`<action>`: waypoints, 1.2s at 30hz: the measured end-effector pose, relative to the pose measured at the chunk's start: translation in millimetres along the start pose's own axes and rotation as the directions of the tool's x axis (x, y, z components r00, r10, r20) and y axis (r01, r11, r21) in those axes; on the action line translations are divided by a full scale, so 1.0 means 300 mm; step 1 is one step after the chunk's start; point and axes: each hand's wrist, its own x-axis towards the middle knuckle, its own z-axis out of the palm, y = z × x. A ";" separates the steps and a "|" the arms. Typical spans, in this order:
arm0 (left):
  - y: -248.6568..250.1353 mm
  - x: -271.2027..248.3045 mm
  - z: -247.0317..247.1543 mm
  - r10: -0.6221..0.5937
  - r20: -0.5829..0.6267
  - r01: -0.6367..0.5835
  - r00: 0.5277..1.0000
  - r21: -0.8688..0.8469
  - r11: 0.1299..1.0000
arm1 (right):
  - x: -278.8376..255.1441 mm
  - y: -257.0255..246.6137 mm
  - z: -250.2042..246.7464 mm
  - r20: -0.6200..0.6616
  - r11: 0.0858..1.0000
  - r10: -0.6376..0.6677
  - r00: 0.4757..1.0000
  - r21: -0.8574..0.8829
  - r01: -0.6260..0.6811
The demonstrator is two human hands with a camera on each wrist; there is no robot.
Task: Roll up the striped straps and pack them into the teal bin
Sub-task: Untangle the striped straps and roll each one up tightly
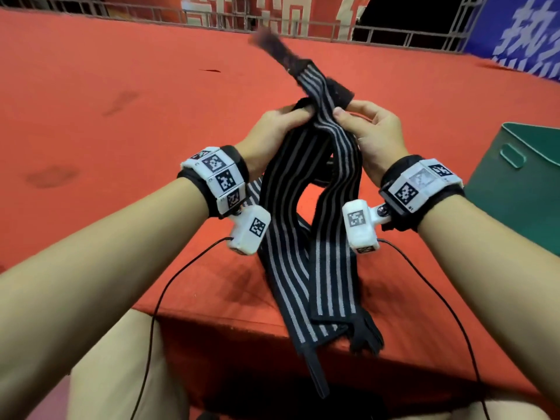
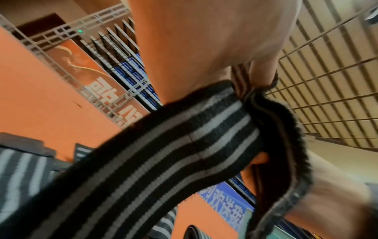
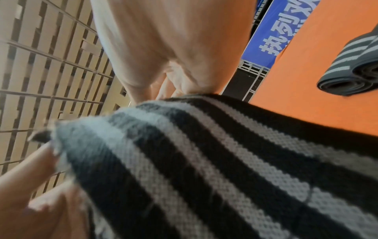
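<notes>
A long black strap with grey stripes (image 1: 333,183) hangs between both hands above the red table. My left hand (image 1: 278,122) pinches a folded part of it at the top; my right hand (image 1: 363,125) pinches the strap just beside, thumb on the striped face. One blurred end (image 1: 272,47) flips up beyond the hands. The loose lengths (image 1: 291,283) drape over the table's near edge. The strap (image 2: 184,145) fills the left wrist view and, as striped cloth (image 3: 225,161), the right wrist view. The teal bin (image 1: 521,183) stands at the right.
A rolled striped strap (image 3: 351,71) lies on the red tabletop (image 1: 106,101) in the right wrist view. Metal railing (image 1: 394,34) and banners run along the table's far side. Black cables (image 1: 169,286) hang from the wrist cameras over my lap.
</notes>
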 end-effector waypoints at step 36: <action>0.085 -0.080 0.235 -0.003 -0.463 0.030 0.886 0.051 0.998 | -0.204 -0.196 -0.167 -0.276 0.995 0.017 0.961 -0.089 -0.044</action>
